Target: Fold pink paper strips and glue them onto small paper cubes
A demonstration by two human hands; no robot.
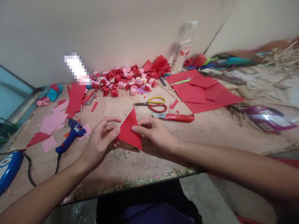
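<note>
A red paper triangle [129, 130] is held just above the wooden table [130, 168], its point aimed away from me. My left hand [100, 141] pinches its left corner with thumb and fingers. My right hand [153, 130] grips its right edge, the thumb lying on top of the paper. Both hands are closed on the same piece.
Behind the hands lie scissors with yellow and red handles [153, 105] and a red-handled cutter [176, 117]. A blue glue gun [70, 137] lies to the left. Several small red and pink paper cubes [123, 80] are heaped by the wall. Red sheets [203, 91] spread at the right, pink sheets [52, 123] at the left.
</note>
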